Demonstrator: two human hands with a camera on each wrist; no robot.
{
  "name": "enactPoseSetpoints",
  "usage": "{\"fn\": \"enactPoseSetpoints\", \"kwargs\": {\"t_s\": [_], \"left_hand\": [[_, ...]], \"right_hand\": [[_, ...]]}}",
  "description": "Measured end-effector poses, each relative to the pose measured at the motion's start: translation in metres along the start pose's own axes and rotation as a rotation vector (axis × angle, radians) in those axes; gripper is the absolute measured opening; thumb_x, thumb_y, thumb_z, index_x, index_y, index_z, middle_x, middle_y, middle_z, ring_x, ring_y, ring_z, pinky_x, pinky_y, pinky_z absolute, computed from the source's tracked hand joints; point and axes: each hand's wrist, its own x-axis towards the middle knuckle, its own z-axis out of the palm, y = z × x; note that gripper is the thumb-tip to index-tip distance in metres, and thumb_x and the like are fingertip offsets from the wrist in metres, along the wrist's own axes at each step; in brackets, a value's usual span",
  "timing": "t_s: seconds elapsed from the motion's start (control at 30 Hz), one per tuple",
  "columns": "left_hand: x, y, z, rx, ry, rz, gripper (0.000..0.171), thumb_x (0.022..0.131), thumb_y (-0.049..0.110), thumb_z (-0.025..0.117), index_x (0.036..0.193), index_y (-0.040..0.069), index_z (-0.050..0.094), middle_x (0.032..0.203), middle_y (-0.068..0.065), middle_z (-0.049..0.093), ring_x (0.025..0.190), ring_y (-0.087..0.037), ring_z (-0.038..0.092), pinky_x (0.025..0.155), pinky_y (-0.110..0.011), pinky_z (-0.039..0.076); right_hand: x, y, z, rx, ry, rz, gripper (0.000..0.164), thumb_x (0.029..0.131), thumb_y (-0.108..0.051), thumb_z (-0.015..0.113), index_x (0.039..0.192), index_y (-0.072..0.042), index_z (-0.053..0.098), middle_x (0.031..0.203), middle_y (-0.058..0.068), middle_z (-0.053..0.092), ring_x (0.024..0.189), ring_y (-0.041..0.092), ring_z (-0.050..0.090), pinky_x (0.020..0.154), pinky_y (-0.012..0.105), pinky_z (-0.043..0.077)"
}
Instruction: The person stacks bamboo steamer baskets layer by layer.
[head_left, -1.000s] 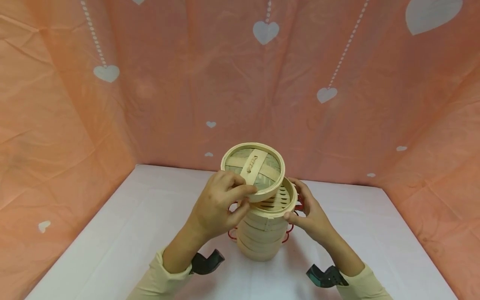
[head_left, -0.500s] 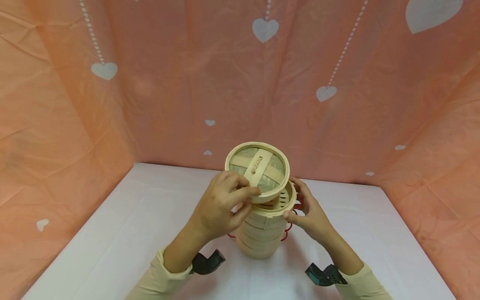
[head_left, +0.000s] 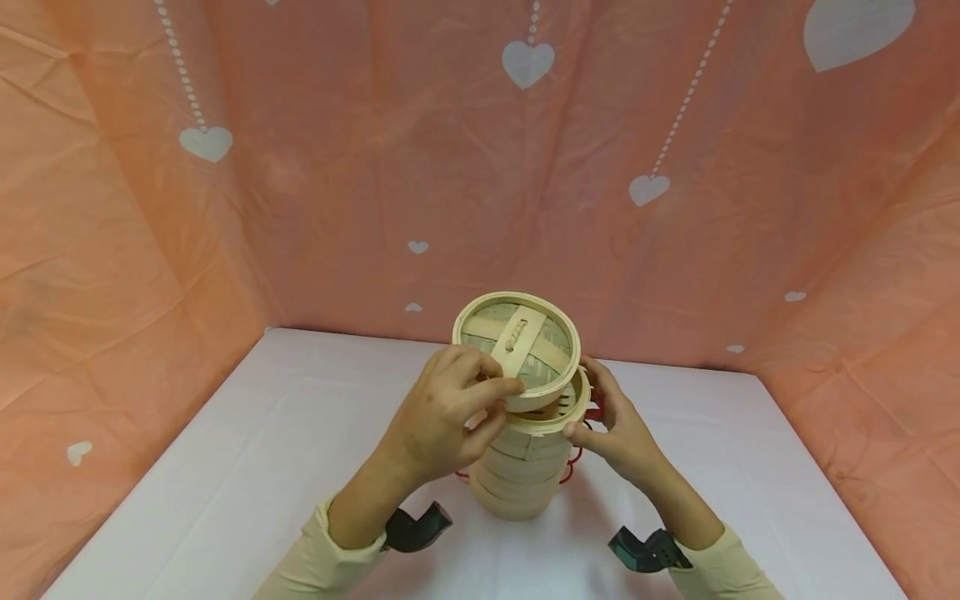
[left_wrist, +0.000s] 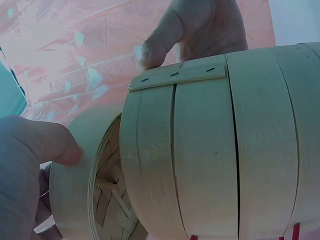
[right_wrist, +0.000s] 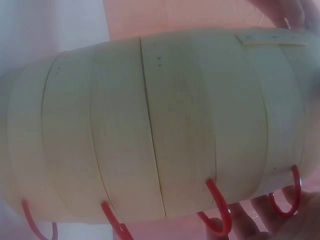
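A round bamboo steamer lid (head_left: 525, 340), with crossed strips and a woven face, is tilted above a stack of bamboo steamer baskets (head_left: 521, 479). My left hand (head_left: 442, 412) pinches the lid's near left rim between thumb and fingers. In the left wrist view the woven underside (left_wrist: 117, 200) faces the top basket, partly over its opening. My right hand (head_left: 618, 425) grips the top basket's right side, thumb in front and fingers behind. Red loop handles (right_wrist: 216, 192) stick out from the stack's sides. Some slots of the top basket's floor show beneath the lid; the rest is hidden.
The stack stands upright on a white tabletop (head_left: 225, 467). Orange cloth (head_left: 465, 167) with white hearts encloses the table at the back and both sides. A dark camera mount sits on each wrist.
The lid has shifted slightly right with my left hand and covers more of the top basket's opening. My right hand keeps its grip on the basket, and the stack stays in place.
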Motion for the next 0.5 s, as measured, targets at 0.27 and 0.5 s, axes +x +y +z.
{"fn": "enactPoseSetpoints", "kwargs": {"t_s": [0.27, 0.5], "left_hand": [[-0.0004, 0.0001, -0.0008, 0.012, -0.023, -0.018, 0.025, 0.072, 0.007, 0.07, 0.095, 0.014, 0.074, 0.088, -0.001, 0.059, 0.088, -0.018, 0.054, 0.078, -0.033, 0.044], [-0.0013, -0.0009, 0.002, 0.008, -0.021, -0.017, 0.025, 0.072, 0.007, 0.069, 0.095, 0.015, 0.074, 0.088, -0.001, 0.059, 0.089, -0.017, 0.054, 0.08, -0.033, 0.044]], "right_hand": [[0.0008, 0.0015, 0.0001, 0.016, -0.006, -0.006, 0.081, 0.081, -0.03, 0.075, 0.148, -0.017, 0.031, 0.137, 0.015, 0.048, 0.11, 0.022, 0.055, 0.086, 0.032, 0.048], [0.0012, 0.0001, 0.0008, 0.007, 0.005, -0.015, 0.08, 0.079, -0.021, 0.074, 0.147, -0.018, 0.032, 0.136, 0.012, 0.049, 0.108, 0.014, 0.055, 0.085, 0.03, 0.048]]}}
